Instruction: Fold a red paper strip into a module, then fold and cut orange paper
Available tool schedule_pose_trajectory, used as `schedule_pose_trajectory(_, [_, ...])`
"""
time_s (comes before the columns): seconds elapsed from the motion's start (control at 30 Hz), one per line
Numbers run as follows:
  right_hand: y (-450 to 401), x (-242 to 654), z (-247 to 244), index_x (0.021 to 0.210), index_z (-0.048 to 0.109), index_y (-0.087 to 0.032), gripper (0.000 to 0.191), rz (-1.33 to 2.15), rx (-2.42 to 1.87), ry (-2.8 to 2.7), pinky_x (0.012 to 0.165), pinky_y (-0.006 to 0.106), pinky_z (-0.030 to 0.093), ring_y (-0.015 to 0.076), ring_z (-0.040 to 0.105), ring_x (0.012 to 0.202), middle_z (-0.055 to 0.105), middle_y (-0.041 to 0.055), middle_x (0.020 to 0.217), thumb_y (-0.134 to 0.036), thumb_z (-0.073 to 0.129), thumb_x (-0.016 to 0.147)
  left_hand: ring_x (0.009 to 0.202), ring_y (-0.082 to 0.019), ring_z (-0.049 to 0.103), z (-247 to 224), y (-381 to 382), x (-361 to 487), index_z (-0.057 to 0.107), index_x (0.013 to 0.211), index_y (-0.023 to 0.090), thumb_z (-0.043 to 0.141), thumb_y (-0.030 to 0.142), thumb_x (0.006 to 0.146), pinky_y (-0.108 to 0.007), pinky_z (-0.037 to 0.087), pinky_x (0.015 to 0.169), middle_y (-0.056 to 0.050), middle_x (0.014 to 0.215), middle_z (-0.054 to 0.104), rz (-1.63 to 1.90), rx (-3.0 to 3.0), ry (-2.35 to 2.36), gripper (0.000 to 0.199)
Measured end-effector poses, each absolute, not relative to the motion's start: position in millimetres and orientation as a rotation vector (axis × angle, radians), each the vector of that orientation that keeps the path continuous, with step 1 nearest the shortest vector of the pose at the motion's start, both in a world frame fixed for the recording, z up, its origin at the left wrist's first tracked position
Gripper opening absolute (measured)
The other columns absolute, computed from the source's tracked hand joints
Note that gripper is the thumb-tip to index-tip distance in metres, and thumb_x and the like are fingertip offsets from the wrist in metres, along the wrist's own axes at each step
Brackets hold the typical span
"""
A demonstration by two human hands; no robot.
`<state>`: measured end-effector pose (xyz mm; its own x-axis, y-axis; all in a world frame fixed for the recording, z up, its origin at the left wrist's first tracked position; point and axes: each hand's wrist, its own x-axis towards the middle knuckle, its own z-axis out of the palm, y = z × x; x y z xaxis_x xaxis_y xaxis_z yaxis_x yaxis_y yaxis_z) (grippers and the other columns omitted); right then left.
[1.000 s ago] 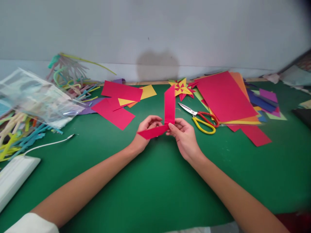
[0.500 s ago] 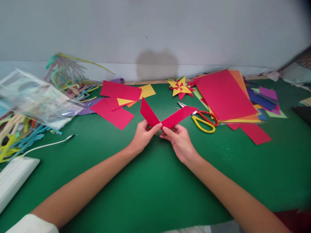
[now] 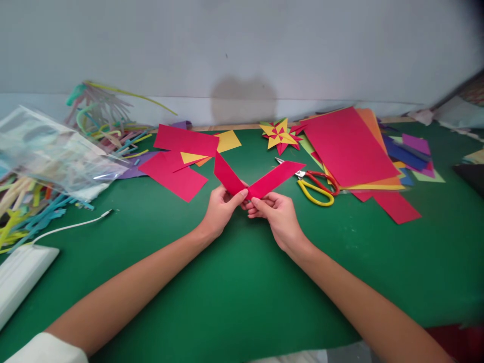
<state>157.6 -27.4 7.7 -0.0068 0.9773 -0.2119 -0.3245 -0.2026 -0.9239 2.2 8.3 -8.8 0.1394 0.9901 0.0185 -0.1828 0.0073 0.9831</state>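
Observation:
A folded red paper strip (image 3: 278, 180) spreads in a V shape above the green table. My left hand (image 3: 223, 207) pinches it near the bottom of the V, thumb on the front face. Right beside it, my right hand (image 3: 278, 214) grips the base of the other arm of the V, its lower fingers curled behind. The fold itself is partly covered by both thumbs. Just beyond the right tip of the strip lie scissors (image 3: 315, 192) with red and yellow handles. A yellow and red folded paper star (image 3: 280, 135) rests farther back.
Red sheets (image 3: 185, 140) and yellow scraps lie at the back left. A stack topped by a large red sheet (image 3: 350, 148) sits at the back right. Pipe cleaners (image 3: 49, 209), a clear plastic bag (image 3: 56, 148) and a white device (image 3: 28, 277) with a cable occupy the left side.
The red strip's left arm has tipped outward slightly, opening the V a little. Both hands keep their pinch and have barely shifted; the view has moved slightly.

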Motion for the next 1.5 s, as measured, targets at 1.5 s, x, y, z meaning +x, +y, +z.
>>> schedule_pose_trajectory(1.5, [-26.2, 162.7, 4.6, 0.085, 0.076, -0.017, 0.028, 1.628, -1.043, -0.83, 0.071, 0.029, 0.064, 0.0154, 0.074, 0.069, 0.081, 0.0074, 0.082, -0.041, 0.088, 0.079, 0.055, -0.012, 0.064, -6.3, 8.6, -1.8, 0.072, 0.076, 0.014, 0.083, 0.038, 0.083, -0.022, 0.052, 0.055, -0.001, 0.064, 0.069, 1.203, 1.196, 1.02, 0.028])
